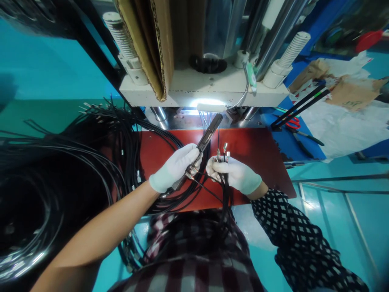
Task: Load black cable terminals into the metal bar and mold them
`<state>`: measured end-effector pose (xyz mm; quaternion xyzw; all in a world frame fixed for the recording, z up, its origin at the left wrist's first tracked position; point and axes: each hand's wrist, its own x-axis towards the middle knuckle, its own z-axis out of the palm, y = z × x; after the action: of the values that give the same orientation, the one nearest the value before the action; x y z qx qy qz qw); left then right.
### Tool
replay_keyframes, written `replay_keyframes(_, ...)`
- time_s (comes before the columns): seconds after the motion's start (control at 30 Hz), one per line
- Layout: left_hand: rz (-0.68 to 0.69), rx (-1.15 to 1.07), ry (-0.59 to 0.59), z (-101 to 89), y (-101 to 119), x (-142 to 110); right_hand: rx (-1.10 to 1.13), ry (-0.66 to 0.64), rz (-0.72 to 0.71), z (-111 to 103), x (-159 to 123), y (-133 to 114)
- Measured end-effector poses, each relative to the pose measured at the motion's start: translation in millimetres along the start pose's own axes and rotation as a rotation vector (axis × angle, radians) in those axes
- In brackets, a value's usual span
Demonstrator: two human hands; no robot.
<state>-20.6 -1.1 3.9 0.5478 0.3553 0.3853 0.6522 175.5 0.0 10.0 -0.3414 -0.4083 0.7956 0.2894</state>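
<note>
My left hand, in a white glove, is closed around a long dark bar that slants up to the right. Metal-ended cable tips sit against the bar just beneath my left fingers. My right hand, also gloved, pinches a bunch of black cables. Their metal connector ends stick up above the fingers, and the cables hang down over my lap. Both hands are above a red-brown board, close together but apart.
A press-like machine with a lit lamp stands beyond the board. Many black cables are heaped to the left. Red-handled pliers, black rods and crumpled white wrapping lie at right. Cardboard leans on the machine.
</note>
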Motion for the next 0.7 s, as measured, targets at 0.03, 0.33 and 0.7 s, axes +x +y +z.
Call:
replay_keyframes(0.03, 0.011, 0.009, 0.009, -0.3, -1, 0, -0.076, 0.048, -0.027, 4, 1, -2)
replay_keyframes(0.33, 0.009, 0.113, 0.036, -2.1, 5, 1, -0.368, 0.206, -0.06, 30, 8, -13)
replay_keyframes(0.7, 0.045, 0.439, 0.086, 3.3, 3, -1, -0.351, 0.217, -0.096, 30, 10, -3)
